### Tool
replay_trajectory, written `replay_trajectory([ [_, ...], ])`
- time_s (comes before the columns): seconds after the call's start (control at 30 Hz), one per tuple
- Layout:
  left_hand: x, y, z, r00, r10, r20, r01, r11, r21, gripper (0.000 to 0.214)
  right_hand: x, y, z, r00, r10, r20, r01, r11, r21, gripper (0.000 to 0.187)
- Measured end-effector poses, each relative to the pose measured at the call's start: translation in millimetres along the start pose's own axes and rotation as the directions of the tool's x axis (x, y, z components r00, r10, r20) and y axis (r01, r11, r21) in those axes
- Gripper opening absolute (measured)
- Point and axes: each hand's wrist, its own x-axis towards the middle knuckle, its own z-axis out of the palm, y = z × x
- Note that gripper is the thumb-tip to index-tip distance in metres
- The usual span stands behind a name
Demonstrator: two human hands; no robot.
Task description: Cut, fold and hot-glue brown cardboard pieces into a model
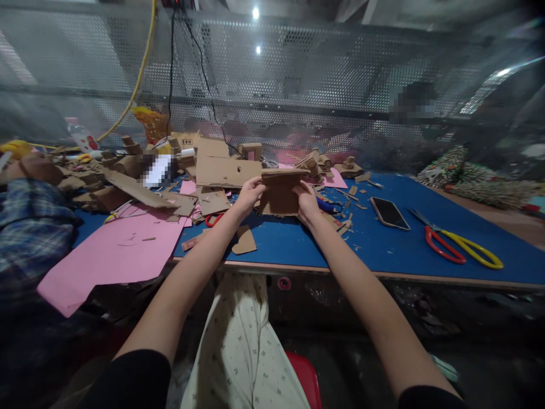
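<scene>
Above blue table (pixel 395 250), left hand (pixel 248 196) and right hand (pixel 305 201) pinch cardboard piece (pixel 280 194) between them.

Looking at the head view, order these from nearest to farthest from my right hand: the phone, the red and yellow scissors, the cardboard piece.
1. The cardboard piece, gripped by the right hand and the left hand.
2. The phone, lying to the right on the blue table.
3. The scissors, farther right, near the table's front edge.

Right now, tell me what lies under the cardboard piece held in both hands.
Below the cardboard piece, held by the left hand and right hand, blue table top shows, with a cardboard scrap. Whatever lies directly behind it is covered.
</scene>
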Motion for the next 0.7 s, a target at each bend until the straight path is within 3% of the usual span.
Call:
replay_trajectory([
  [0.2,-0.8,0.5,0.6,0.999,0.047,-0.026,-0.046,0.999,0.025,0.011,-4.0,-0.5,1.7,0.998,-0.058,0.038,0.057,0.998,0.032,0.016],
  [0.4,-1.6,2.5,2.2,0.999,0.016,0.029,-0.015,1.0,-0.022,0.02,2.0,-0.8,3.8,0.983,0.126,-0.137,-0.119,0.991,0.059,0.008],
  [0.53,-1.5,3.3,2.6,0.999,-0.033,0.031,0.035,0.998,-0.056,0.028,0.7,-2.2,4.4,0.995,0.089,-0.036,-0.087,0.995,0.053,0.008],
  [0.7,-2.0,5.4,2.3,0.994,-0.083,0.069,0.085,0.996,-0.034,0.029,0.7,-0.6,3.3,0.999,0.019,-0.028,-0.019,1.0,-0.003,0.009],
])
